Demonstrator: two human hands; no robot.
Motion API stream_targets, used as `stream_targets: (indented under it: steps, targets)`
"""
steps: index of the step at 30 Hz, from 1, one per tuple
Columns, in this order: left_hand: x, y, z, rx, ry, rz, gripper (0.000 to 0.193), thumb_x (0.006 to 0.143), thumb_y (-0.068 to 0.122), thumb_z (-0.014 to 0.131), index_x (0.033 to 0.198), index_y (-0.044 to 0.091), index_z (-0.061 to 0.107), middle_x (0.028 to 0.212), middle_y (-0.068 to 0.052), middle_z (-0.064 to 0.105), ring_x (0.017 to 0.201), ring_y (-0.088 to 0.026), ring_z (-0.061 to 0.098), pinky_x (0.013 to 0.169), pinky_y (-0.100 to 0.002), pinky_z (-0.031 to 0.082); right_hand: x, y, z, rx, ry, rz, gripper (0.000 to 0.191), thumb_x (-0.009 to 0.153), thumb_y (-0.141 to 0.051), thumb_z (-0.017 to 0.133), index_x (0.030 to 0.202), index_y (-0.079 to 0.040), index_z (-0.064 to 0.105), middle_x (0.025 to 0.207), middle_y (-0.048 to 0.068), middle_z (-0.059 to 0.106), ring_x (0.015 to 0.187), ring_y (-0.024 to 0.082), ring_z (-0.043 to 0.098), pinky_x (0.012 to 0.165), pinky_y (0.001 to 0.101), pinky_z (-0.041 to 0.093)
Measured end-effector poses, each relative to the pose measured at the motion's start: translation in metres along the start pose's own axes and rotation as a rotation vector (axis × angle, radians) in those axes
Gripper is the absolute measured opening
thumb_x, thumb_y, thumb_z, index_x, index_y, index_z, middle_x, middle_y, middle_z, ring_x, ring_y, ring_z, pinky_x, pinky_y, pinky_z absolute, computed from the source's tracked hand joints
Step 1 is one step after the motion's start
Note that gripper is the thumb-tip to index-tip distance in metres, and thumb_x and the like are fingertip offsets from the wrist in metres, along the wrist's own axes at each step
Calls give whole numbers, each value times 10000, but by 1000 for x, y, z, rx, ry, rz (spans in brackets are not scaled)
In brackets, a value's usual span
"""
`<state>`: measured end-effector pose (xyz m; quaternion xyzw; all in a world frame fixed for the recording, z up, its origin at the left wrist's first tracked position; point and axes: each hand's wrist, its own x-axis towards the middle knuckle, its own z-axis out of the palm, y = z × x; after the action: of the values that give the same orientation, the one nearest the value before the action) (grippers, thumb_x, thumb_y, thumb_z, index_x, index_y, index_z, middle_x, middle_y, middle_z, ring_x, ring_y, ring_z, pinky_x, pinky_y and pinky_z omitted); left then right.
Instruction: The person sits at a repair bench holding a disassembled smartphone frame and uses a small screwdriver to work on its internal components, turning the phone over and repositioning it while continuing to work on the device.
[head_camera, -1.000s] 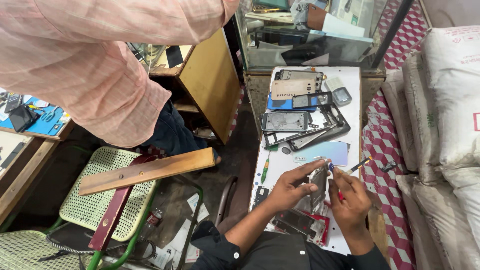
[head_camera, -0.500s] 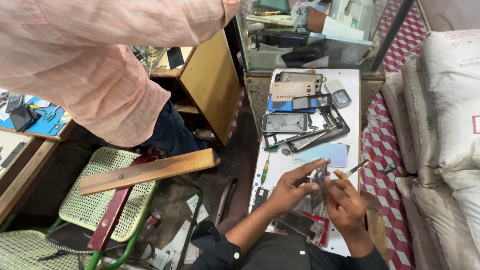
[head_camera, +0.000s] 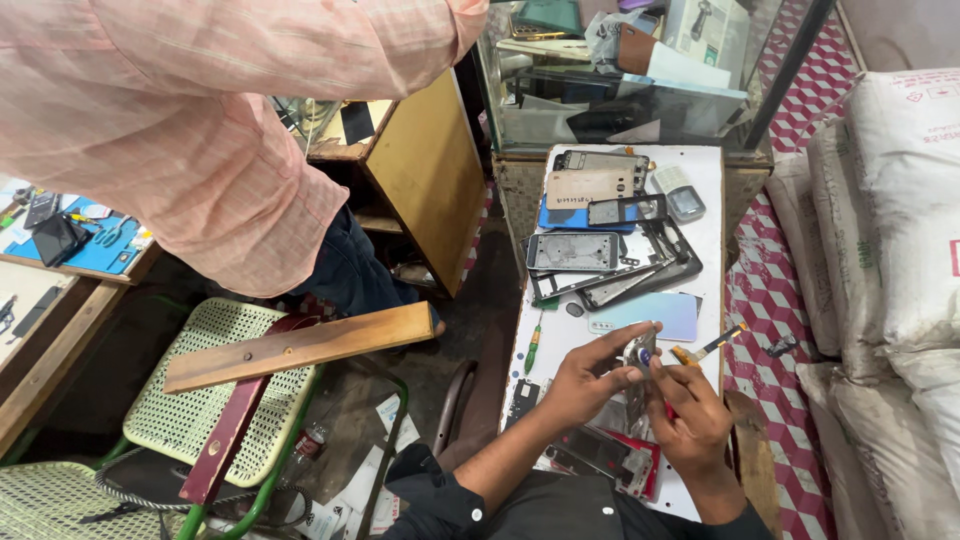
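Note:
My left hand (head_camera: 585, 380) holds a small silver phone part (head_camera: 638, 350) upright over the white worktable (head_camera: 708, 200), with its index finger stretched over the top. My right hand (head_camera: 690, 420) is closed around a thin red-handled tool (head_camera: 668, 408), and its tip meets the part at a blue spot. A light blue phone back cover (head_camera: 655, 312) lies just beyond my fingers. A dark phone body with red trim (head_camera: 610, 455) lies under my wrists.
Several phone frames (head_camera: 575, 252) and covers are piled further up the table. A green-handled screwdriver (head_camera: 533, 350) and a yellow-handled tool (head_camera: 705, 348) lie beside my hands. A person in a pink shirt (head_camera: 200, 130) leans in at the left. A wooden plank (head_camera: 300, 345) rests on a green chair. White sacks (head_camera: 890, 250) line the right.
My right hand has moved in onto the part held in my left hand, and the left index finger has stretched out over it. The rest has not moved.

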<state>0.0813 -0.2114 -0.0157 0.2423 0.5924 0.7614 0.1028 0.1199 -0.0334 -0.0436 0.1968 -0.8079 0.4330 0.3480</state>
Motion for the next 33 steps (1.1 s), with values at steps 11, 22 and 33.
stream_targets:
  steps: [11, 22, 33]
  targets:
    - [-2, 2, -2, -40, -23, 42, 590, 981, 178, 699, 1537, 95, 519, 1573, -111, 547, 1374, -207, 549, 1110, -360, 493, 1, -2, 2, -36, 24, 33, 413, 891, 23, 725, 1285, -97, 689, 1028, 129, 677, 870, 175, 703, 674, 269, 584]
    - [-5, 4, -6, 17, -64, 139, 600, 1004, 209, 708, 1559, 78, 521, 1593, -141, 543, 1572, -236, 414, 1289, -395, 361, 4, -2, 3, -33, 21, 82, 424, 870, 49, 730, 1275, -72, 693, 1034, 148, 679, 887, 205, 715, 664, 278, 591]
    - [-4, 4, -6, -147, -29, 17, 617, 970, 229, 714, 1532, 82, 506, 1560, -108, 545, 1377, -232, 537, 1153, -421, 464, -1, 4, 7, -55, 16, 72, 485, 856, 56, 732, 1310, -105, 675, 1054, 164, 677, 911, 223, 715, 651, 256, 617]
